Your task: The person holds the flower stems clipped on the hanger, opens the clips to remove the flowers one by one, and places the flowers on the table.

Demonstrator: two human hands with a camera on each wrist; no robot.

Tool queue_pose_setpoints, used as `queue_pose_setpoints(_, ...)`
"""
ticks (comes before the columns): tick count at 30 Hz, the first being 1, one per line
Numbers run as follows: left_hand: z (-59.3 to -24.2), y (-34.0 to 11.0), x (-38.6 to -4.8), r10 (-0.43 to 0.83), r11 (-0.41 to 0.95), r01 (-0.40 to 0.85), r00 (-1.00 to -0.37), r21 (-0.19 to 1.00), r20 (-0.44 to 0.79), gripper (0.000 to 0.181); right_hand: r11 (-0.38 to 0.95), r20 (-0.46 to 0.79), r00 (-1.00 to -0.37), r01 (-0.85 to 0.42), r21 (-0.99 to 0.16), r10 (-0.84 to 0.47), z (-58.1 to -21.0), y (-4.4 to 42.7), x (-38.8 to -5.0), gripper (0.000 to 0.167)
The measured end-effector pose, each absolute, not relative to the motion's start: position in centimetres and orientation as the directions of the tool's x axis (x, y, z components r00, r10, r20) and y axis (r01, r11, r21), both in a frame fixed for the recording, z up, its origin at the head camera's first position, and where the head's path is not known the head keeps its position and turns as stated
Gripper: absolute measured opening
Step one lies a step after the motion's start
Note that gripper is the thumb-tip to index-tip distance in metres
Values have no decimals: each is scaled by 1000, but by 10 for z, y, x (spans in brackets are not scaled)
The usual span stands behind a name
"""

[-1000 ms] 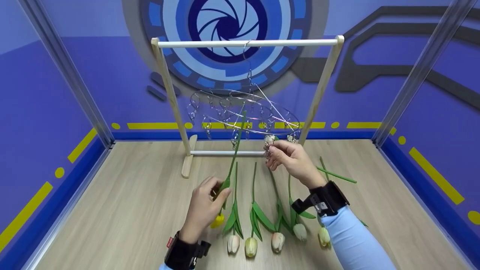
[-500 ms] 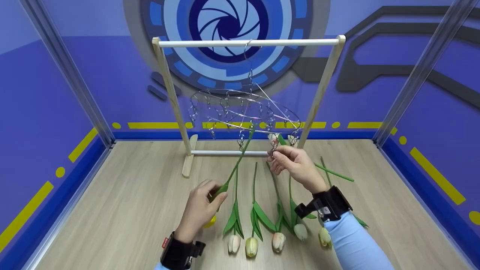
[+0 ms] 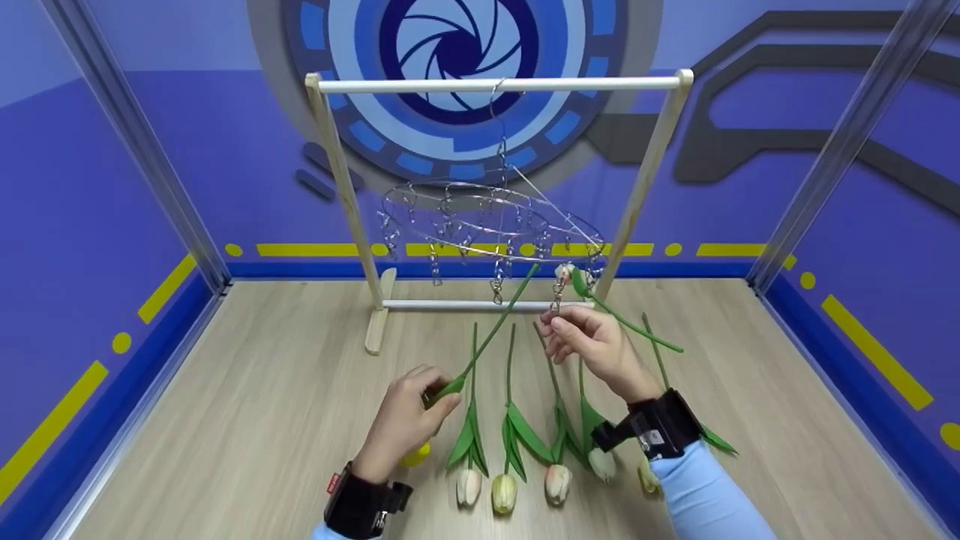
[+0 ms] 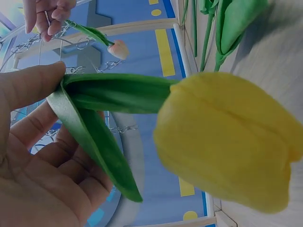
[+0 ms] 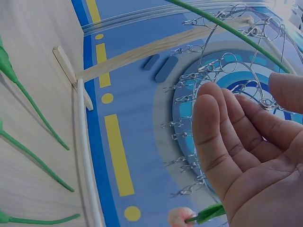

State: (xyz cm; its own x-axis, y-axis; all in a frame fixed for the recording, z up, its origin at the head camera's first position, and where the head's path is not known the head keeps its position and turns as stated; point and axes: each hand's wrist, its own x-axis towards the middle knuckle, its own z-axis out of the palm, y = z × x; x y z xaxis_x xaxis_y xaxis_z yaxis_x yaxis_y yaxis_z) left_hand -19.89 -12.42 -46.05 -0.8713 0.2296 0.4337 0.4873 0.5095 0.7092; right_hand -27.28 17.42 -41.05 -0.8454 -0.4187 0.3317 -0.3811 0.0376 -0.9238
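Observation:
My left hand (image 3: 409,415) holds a yellow tulip (image 4: 227,142) by its stem near the leaves, bloom low, stem slanting up to the right. In the left wrist view its green leaves (image 4: 118,92) lie against the fingers. At the right, my right hand (image 3: 596,349) pinches a metal clip (image 3: 556,296) hanging from a round wire clip hanger (image 3: 480,240), whose ring tilts. The tulip's stem tip stands a little left of that clip, apart from it. Beside the right hand a pinkish-white tulip (image 3: 566,274) hangs by the ring, stem slanting down right; its attachment is unclear.
The hanger hooks over the white bar (image 3: 420,87) of a wooden rack (image 3: 337,165). Several tulips lie on the wooden table (image 3: 247,405), among them a pale yellow one (image 3: 504,493) and a pinkish one (image 3: 557,484). The right forearm partly covers others. Blue walls enclose the table.
The ring has turned and its clips have shifted right, with the right hand moving slightly right and down. The yellow tulip's stem tip has swung right and down, away from the middle clips.

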Motion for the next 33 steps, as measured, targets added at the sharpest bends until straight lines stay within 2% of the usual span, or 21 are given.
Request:
queue_pose_setpoints(5, -460, -125, -200, 244, 508, 461, -887, 728, 391, 6, 45, 358, -837, -412, -910, -413, -416, 177, -271, 27)
queue_pose_setpoints(16, -461, -127, -202, 218, 544, 362, -932, 757, 288, 4, 208, 379, -848, -474, -856, -371, -429, 180, -263, 25)
queue_pose_setpoints(24, -463, -131, -202, 185, 519, 281, -959, 807, 215, 6, 208, 380, -865, -459, -864, -329, -439, 179, -258, 24)
queue_pose_setpoints(28, -467, -133, -203, 174, 514, 274, -961, 813, 214, 8, 229, 348, -885, -425, -876, -310, -443, 178, -256, 24)
queue_pose_setpoints(33, -472, -136, -204, 162, 513, 282, -959, 811, 231, 11, 246, 368, -875, -449, -859, -314, -447, 177, -254, 23)
